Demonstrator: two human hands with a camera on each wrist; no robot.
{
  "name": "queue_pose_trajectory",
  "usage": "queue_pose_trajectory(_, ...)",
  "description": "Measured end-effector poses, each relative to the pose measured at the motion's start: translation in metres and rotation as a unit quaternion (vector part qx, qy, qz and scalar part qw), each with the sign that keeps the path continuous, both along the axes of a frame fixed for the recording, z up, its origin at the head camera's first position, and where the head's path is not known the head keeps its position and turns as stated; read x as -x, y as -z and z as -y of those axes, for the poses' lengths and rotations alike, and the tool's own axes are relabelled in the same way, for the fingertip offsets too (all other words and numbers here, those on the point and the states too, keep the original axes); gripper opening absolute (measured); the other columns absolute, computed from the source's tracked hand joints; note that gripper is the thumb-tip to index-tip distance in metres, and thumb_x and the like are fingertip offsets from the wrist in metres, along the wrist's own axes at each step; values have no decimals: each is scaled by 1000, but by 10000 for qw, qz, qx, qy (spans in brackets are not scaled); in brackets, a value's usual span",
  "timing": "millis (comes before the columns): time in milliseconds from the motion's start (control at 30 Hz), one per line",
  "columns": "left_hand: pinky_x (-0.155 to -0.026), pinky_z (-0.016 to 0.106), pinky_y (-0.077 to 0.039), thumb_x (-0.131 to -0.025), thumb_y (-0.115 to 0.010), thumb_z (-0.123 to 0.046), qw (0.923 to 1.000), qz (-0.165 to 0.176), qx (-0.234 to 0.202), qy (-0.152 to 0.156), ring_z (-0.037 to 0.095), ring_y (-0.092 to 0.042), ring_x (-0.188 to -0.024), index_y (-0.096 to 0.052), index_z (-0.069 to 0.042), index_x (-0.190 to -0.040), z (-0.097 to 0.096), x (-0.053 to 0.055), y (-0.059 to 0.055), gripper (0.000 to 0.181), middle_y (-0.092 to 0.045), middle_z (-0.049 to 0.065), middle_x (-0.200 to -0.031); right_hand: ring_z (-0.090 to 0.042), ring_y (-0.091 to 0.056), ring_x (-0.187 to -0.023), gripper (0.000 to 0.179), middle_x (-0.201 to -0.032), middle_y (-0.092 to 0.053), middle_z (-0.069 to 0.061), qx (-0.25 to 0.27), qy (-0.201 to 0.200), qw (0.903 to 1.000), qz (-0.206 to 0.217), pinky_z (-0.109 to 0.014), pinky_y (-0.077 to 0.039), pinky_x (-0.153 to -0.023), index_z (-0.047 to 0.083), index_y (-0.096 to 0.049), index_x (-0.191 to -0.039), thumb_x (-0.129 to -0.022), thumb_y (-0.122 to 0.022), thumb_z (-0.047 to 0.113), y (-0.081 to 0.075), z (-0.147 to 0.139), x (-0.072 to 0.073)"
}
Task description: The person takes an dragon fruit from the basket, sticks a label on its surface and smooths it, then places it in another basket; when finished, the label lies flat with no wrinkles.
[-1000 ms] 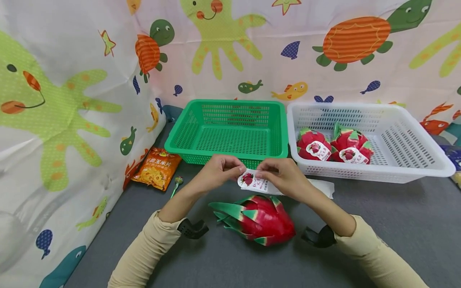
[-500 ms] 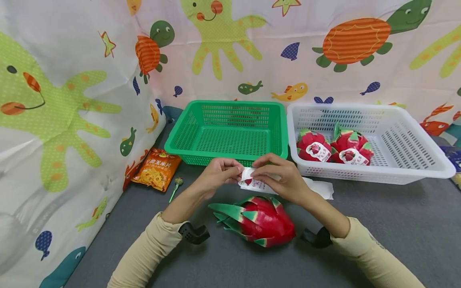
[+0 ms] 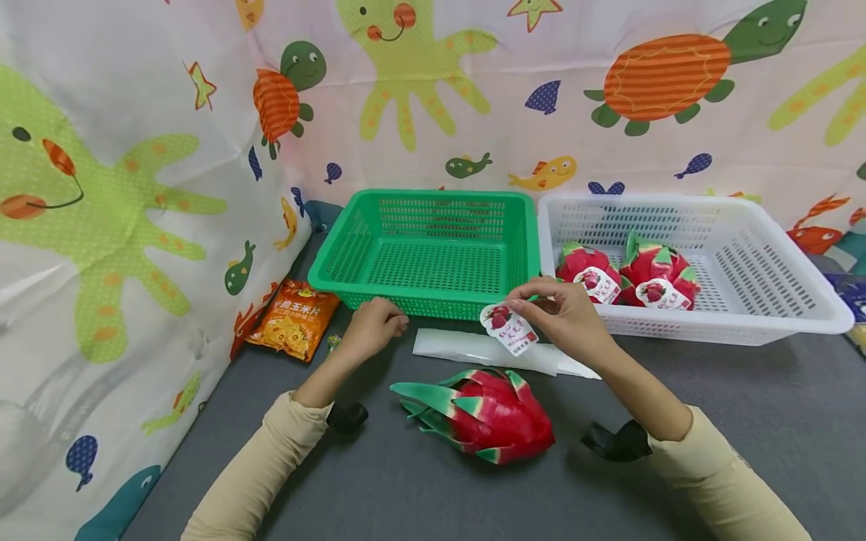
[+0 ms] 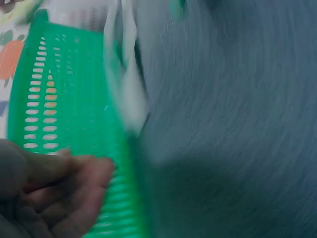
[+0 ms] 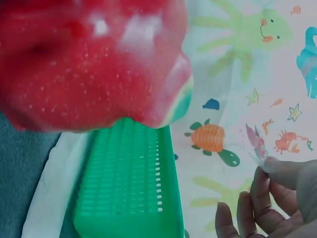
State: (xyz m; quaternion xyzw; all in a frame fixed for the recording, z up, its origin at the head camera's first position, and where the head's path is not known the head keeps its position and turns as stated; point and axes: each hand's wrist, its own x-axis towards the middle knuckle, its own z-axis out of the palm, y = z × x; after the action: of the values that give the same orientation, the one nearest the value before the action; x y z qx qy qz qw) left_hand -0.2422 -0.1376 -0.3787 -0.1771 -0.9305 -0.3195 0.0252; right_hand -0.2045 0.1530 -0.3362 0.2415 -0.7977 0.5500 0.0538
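Note:
My right hand (image 3: 567,319) pinches a white sticker (image 3: 509,330) printed with a red fruit, by its upper right edge; the right wrist view shows it edge-on beyond the fingertips. Below it, a large red dragon fruit (image 3: 504,421) with green-tipped scales lies on its side on the dark table. Close up, the same dragon fruit (image 5: 99,59) fills the top of the right wrist view. A white strip of backing paper (image 3: 467,349) lies flat behind the fruit. Near the green basket's front left, my left hand (image 3: 370,330) hangs loosely curled, with nothing seen in it.
At the back stand a green basket (image 3: 323,284) and a white basket (image 3: 744,330). Two stickered dragon fruits (image 3: 659,259) sit in the white one. An orange snack bag (image 3: 294,319) lies at left, and a green-stemmed item (image 3: 334,343) is partly hidden by the left hand.
The sticker has come off its backing and moved right and up in my right hand. My left hand has drawn back to the left, leaving the backing strip on the table.

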Motion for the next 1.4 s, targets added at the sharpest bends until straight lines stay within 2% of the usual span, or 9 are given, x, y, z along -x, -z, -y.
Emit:
queue_pose_trajectory(100, -50, 20, -35, -89, -59, -11, 9983, -482, 324, 14, 6, -46, -51, -71, -6, -78, -9, -13, -18, 17, -62, 3, -64, -6, -59, -91, 21, -100, -66, -8, -292, -4, 9995, 75, -18, -52, -77, 1, -67, -102, -87, -63, 15, -1, -2, -2)
queue_pose_trajectory(300, -55, 23, -45, -84, -67, -27, 9919, -855, -631, 699, 5, -53, -61, -71, -14, -88, -55, -48, -69, 15, -67, -3, -77, -7, -58, -88, 17, -97, -66, -6, -609, -18, 9980, -134, -19, -52, -75, 7, -69, -99, -85, -65, 16, -3, 3, -7)
queue_pose_trajectory(433, -47, 20, -38, -80, -71, -26, 9896, -789, -728, 952, 7, -47, -52, -71, -14, -82, -76, -58, -82, 13, -64, -5, -70, -7, -60, -86, 16, -95, -66, -6, -412, -283, 9985, -240, -20, -53, -73, 6, -70, -99, -84, -66, 11, -6, 5, -13)
queue_pose_trajectory(533, -44, 20, -31, -81, -71, -21, 9905, -653, -749, 951, 9, -41, -45, -70, -13, -78, -84, -61, -82, 9, -59, -4, -62, -9, -60, -87, 21, -96, -67, -7, -341, -338, 9984, -285, -23, -54, -71, 5, -69, -104, -83, -66, 9, -7, 4, -18)
queue_pose_trajectory(667, -44, 20, -31, -82, -70, -20, 9909, -566, -936, 789, 10, -41, -46, -69, -12, -78, -87, -63, -77, 9, -58, -3, -60, -14, -58, -96, 34, -105, -63, -6, -670, 96, 9975, -192, -36, -54, -80, 8, -64, -114, -81, -69, 14, -7, -3, -27)
queue_pose_trajectory(833, -44, 21, -34, -82, -69, -19, 9843, -160, -1555, 824, 11, -44, -51, -70, -11, -78, -87, -68, -67, 9, -63, -1, -65, -20, -60, -91, 21, -95, -67, -5, -1028, 493, 9927, 406, -36, -54, -77, 9, -65, -98, -82, -69, 21, -2, -16, -40)
queue_pose_trajectory(1000, -46, 21, -39, -82, -68, -18, 9804, 150, -1658, 1051, 8, -48, -54, -69, -14, -75, -91, -86, -52, 8, -62, -4, -64, -16, -59, -79, 10, -84, -65, -5, -960, -174, 9905, 970, -24, -53, -70, 6, -65, -90, -85, -65, 15, 5, -31, -52)
queue_pose_trajectory(1200, -57, 19, -35, -77, -70, -18, 9884, -527, -990, 1025, 1, -40, -52, -66, -17, -65, -98, -110, -33, 12, -43, -11, -48, -15, -57, -75, 7, -81, -59, -6, -800, -1390, 9790, 1259, -28, -53, -69, 5, -60, -89, -87, -61, 11, 24, -42, -58)
queue_pose_trajectory(1400, -60, 20, -27, -75, -70, -24, 9936, -790, -230, 777, 1, -34, -52, -65, -21, -61, -99, -114, -22, 16, -35, -16, -44, -15, -56, -75, 9, -80, -57, -5, -765, -1503, 9762, 1366, -29, -51, -68, 6, -59, -88, -88, -61, 15, 47, -40, -56)
